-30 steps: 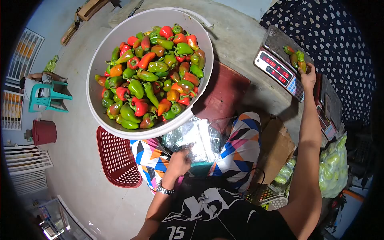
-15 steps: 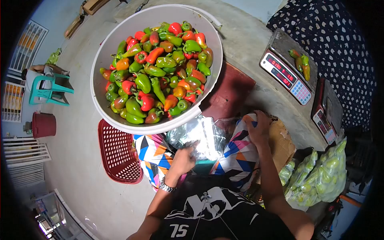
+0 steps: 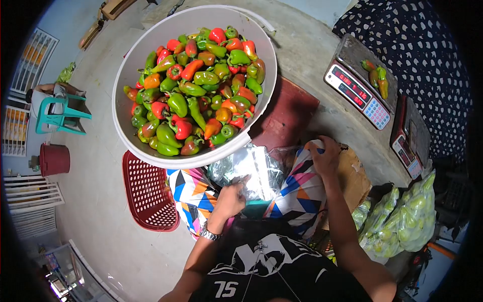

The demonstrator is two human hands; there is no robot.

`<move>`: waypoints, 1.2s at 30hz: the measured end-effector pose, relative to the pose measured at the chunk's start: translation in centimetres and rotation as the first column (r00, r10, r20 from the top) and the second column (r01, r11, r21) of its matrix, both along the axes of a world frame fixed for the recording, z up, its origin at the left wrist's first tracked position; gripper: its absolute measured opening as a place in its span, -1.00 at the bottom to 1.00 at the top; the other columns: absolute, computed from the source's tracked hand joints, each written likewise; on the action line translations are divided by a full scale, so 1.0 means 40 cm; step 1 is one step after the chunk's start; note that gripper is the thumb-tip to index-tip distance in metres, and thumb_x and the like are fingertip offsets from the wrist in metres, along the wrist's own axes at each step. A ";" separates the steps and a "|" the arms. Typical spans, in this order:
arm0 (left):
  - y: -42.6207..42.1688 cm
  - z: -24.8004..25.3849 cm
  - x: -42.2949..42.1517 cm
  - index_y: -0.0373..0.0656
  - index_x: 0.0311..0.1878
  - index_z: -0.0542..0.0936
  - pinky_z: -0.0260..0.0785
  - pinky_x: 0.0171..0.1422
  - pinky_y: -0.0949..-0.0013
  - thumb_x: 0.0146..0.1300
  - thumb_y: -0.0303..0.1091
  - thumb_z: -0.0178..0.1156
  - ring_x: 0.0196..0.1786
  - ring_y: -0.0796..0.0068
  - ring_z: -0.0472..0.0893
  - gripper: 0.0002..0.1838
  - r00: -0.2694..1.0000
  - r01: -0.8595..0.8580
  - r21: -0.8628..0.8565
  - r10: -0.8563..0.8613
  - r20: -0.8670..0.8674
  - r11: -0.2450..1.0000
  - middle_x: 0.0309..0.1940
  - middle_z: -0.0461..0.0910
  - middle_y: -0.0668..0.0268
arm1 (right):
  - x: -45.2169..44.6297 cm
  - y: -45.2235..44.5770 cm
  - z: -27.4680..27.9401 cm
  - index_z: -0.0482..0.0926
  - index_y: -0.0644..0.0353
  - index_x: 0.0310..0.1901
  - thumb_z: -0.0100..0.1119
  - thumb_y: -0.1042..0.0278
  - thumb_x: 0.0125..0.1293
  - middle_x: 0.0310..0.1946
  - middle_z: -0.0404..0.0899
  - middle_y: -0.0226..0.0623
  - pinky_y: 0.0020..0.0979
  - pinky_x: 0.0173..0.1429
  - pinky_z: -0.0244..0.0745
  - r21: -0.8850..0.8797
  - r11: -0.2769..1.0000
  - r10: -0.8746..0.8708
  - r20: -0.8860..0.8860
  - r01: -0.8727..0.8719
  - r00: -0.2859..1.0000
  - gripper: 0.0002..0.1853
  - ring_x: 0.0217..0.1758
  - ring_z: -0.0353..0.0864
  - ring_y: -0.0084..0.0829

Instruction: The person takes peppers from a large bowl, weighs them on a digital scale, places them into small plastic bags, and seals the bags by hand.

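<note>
The grip of your left hand (image 3: 230, 201) rests on plastic bags (image 3: 257, 168), seemingly steadying them, though you can't tell if it pinches; your right hand (image 3: 326, 155) spreads over your knee (image 3: 303, 183). Peppers (image 3: 383, 84) sit on the scale (image 3: 376, 111) by the bench's (image 3: 307, 55) near edge, display angled for you.

Ahead of the left grip (image 3: 230, 202), the tub (image 3: 119, 108) is standing with peppers (image 3: 193, 89) lying inside. The basket (image 3: 146, 194) is sitting left of that grip; plastic sheets (image 3: 254, 171) are lying just before it on the lap (image 3: 302, 194). Ahead and right of the right grip (image 3: 326, 155), the first scale (image 3: 348, 86) is resting on the surface (image 3: 359, 143), bearing a few peppers (image 3: 381, 79); the second scale (image 3: 406, 150) is standing farther right.
</note>
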State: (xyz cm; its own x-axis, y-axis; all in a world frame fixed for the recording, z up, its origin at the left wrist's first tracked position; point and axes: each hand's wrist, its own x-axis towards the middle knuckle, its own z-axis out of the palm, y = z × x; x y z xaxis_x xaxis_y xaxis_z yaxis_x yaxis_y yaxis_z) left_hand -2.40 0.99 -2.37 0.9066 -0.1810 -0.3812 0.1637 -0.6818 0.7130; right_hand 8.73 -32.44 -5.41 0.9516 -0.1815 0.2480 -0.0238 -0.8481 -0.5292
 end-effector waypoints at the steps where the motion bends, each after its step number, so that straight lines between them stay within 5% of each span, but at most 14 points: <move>1: 0.000 0.003 0.003 -0.17 0.27 0.64 0.56 0.05 -0.05 0.02 -0.55 0.22 -0.13 -0.24 0.69 -0.38 0.999 -0.004 0.007 0.004 -0.041 1.000 -0.28 0.67 -0.21 | 0.002 -0.006 -0.004 0.66 0.28 -0.04 0.49 0.14 0.14 -0.02 0.68 0.00 -0.06 0.22 0.52 -0.006 1.000 0.006 0.008 -0.006 1.000 -0.55 0.07 0.63 0.04; 4: 0.011 -0.028 -0.005 -0.17 0.26 0.65 0.56 0.05 -0.04 0.02 -0.55 0.23 -0.12 -0.23 0.69 -0.39 0.999 0.018 0.021 -0.017 -0.030 1.000 -0.26 0.67 -0.21 | 0.051 -0.058 -0.022 0.66 0.26 -0.04 0.51 0.15 0.19 -0.07 0.69 -0.04 -0.09 0.20 0.53 0.255 0.950 -0.199 0.056 0.178 0.978 -0.58 0.06 0.64 -0.01; 8: 0.013 -0.020 -0.016 -0.21 0.18 0.68 0.55 0.04 -0.04 0.01 -0.56 0.24 -0.11 -0.23 0.69 -0.44 1.000 0.016 0.010 -0.017 0.011 1.000 -0.25 0.67 -0.21 | 0.284 -0.258 0.112 0.66 0.23 0.01 0.56 0.07 0.20 -0.08 0.63 0.01 -0.04 0.22 0.44 -0.177 0.895 -0.269 0.519 0.410 0.812 -0.51 0.07 0.59 -0.01; 9: 0.005 0.008 -0.008 -0.22 0.16 0.69 0.55 0.04 -0.04 0.00 -0.56 0.24 -0.11 -0.23 0.69 -0.46 1.000 0.007 0.001 -0.007 0.004 1.000 -0.26 0.67 -0.21 | 0.363 -0.362 0.119 0.62 0.19 0.14 0.55 -0.14 0.16 0.07 0.59 0.05 0.01 0.35 0.37 -0.185 0.899 -0.252 0.524 0.398 0.814 -0.33 0.23 0.51 0.06; 11: -0.001 0.018 0.007 -0.24 0.12 0.70 0.55 0.03 -0.04 0.00 -0.57 0.23 -0.11 -0.23 0.69 -0.49 1.000 -0.012 -0.016 0.012 0.010 1.000 -0.26 0.66 -0.21 | 0.471 -0.407 0.198 0.52 0.10 0.35 0.48 -0.44 0.07 0.31 0.45 0.09 0.08 0.46 0.30 -0.213 0.726 -0.557 0.376 0.654 0.740 -0.05 0.40 0.39 0.12; 12: -0.002 0.011 0.005 -0.24 0.11 0.70 0.55 0.03 -0.04 0.00 -0.58 0.23 -0.11 -0.23 0.69 -0.50 1.000 -0.020 -0.024 0.021 0.015 1.000 -0.26 0.66 -0.21 | 0.525 -0.465 0.217 0.37 -0.03 0.52 0.42 -0.66 -0.09 0.49 0.26 0.08 0.13 0.57 0.18 -0.165 0.748 -0.604 0.235 0.644 0.762 0.21 0.54 0.23 0.18; 17: 0.006 -0.001 -0.008 -0.23 0.16 0.69 0.55 0.01 -0.03 0.00 -0.58 0.24 -0.12 -0.24 0.68 -0.46 1.000 -0.003 0.004 0.003 0.011 1.000 -0.28 0.66 -0.21 | 0.658 -0.596 0.259 0.21 -0.08 0.63 0.50 -0.63 -0.20 0.62 0.12 0.10 0.01 0.64 0.14 -0.297 0.806 -0.572 -0.171 0.512 0.802 0.37 0.66 0.14 0.07; 20: 0.007 0.005 -0.010 -0.20 0.23 0.66 0.54 -0.01 -0.02 0.00 -0.58 0.23 -0.14 -0.23 0.69 -0.40 1.000 0.005 -0.002 -0.005 0.022 1.000 -0.30 0.65 -0.21 | 0.725 -0.723 0.178 0.21 -0.05 0.63 0.55 -0.56 -0.20 0.58 0.25 0.10 -0.13 0.64 0.20 -0.065 0.948 -0.319 -0.231 0.313 0.919 0.36 0.63 0.26 -0.02; 21: 0.003 0.038 -0.004 -0.14 0.35 0.60 0.54 -0.01 -0.02 0.00 -0.58 0.22 -0.18 -0.22 0.68 -0.29 1.000 0.010 -0.003 -0.010 0.018 1.000 -0.32 0.64 -0.21 | 0.699 -0.680 0.213 0.24 -0.08 0.62 0.58 -0.44 -0.15 0.49 0.41 0.07 -0.19 0.60 0.27 -0.100 0.943 -0.332 -0.209 0.317 0.920 0.28 0.55 0.41 -0.03; 27: -0.015 0.115 0.011 0.02 0.43 0.57 0.54 -0.18 0.17 0.02 -0.60 0.26 -0.39 0.07 0.69 -0.22 0.999 0.027 -0.058 -0.025 0.034 0.998 -0.40 0.64 -0.05 | 0.638 -0.616 0.215 0.36 -0.26 0.54 0.44 -0.31 0.01 0.42 0.48 0.07 -0.12 0.53 0.36 -0.265 0.892 -0.398 -0.081 0.365 0.914 0.00 0.49 0.47 0.01; 32: -0.027 0.173 0.026 0.02 0.44 0.56 0.56 -0.18 0.24 0.02 -0.64 0.22 -0.38 0.19 0.70 -0.20 0.989 0.055 -0.140 -0.035 0.143 0.989 -0.14 0.71 -0.05 | 0.605 -0.588 0.224 0.43 -0.31 0.47 0.41 -0.36 0.03 0.36 0.53 0.03 -0.08 0.44 0.45 -0.361 0.822 -0.491 -0.060 0.440 0.869 -0.09 0.40 0.55 0.03; 36: -0.045 0.229 0.050 0.00 0.44 0.56 0.56 -0.20 0.31 0.02 -0.65 0.21 -0.39 0.25 0.68 -0.21 0.984 0.086 -0.205 -0.051 0.172 0.975 0.15 0.70 -0.05 | 0.563 -0.595 0.221 0.50 -0.32 0.41 0.42 -0.38 0.02 0.31 0.59 0.02 -0.06 0.39 0.47 -0.257 0.797 -0.565 0.003 0.547 0.825 -0.13 0.39 0.57 0.02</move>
State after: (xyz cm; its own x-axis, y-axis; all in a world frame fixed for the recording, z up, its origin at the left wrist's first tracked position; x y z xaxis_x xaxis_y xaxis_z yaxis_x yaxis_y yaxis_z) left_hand -0.40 -0.82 6.77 0.9362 -0.3050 -0.1744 -0.0098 -0.5188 0.8548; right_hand 31.25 -56.24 3.42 0.7213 -0.6292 0.2894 -0.5588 -0.7756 -0.2935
